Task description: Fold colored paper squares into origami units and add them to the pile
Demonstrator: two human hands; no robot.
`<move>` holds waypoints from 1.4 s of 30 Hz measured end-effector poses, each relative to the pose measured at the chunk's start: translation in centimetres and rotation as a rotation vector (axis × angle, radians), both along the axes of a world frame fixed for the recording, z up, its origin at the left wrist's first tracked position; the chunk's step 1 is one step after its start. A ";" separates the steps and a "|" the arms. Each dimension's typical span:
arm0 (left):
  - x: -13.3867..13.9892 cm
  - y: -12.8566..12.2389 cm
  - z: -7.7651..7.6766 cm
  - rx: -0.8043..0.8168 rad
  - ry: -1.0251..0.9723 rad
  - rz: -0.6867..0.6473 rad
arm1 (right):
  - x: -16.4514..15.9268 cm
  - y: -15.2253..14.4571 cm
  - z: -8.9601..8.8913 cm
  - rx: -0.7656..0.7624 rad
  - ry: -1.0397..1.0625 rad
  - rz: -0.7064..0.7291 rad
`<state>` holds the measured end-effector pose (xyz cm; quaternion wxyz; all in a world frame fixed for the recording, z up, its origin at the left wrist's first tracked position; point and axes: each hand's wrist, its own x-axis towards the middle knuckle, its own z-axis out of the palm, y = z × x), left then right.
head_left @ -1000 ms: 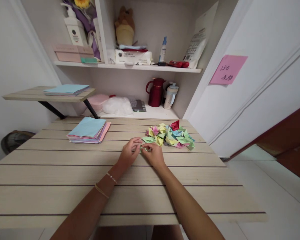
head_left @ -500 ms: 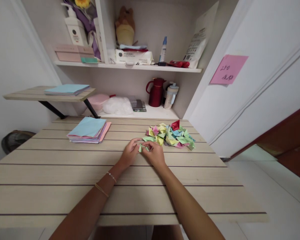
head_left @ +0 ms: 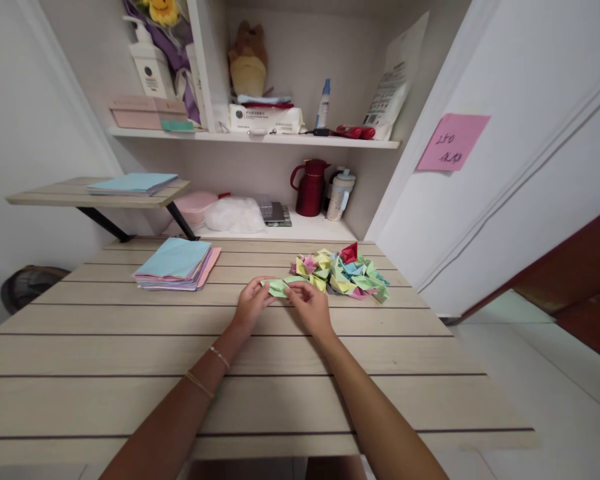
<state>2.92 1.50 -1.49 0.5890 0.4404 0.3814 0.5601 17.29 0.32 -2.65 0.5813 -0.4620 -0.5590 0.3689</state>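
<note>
Between my two hands is a light green folded paper boat [head_left: 276,287], stretched out sideways just above the table. My left hand [head_left: 253,301] pinches its left end, and my right hand [head_left: 310,304] grips the right end with thumb and fingers. Right behind my right hand lies a heap of folded paper boats [head_left: 341,273] in yellow, green, pink and blue. A red paper boat [head_left: 349,253] stands on the heap's back edge. My fingers partly cover the green paper's ends.
A stack of coloured paper squares [head_left: 176,261] lies on the slatted table [head_left: 280,400] to the left. More paper [head_left: 133,183] rests on a small raised shelf [head_left: 45,191]. Behind stand a red thermos jug [head_left: 311,189] and a pale bottle [head_left: 340,196].
My hands have moved apart, the left one shifting left. The green paper, mostly hidden between my fingers before, now shows as a wider, stretched shape.
</note>
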 end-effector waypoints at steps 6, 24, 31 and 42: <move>0.2 -0.2 0.2 -0.037 -0.075 0.011 | 0.0 0.3 -0.4 -0.057 0.155 0.055; -4.6 1.2 1.4 0.409 0.725 0.315 | 1.1 0.0 0.1 0.295 -0.490 -0.111; -11.1 2.1 1.6 0.379 1.410 0.920 | 2.3 0.9 -0.9 0.157 -0.399 -0.347; -11.6 1.8 1.5 -0.035 1.554 0.963 | 1.7 0.7 -0.7 0.177 -0.357 -0.215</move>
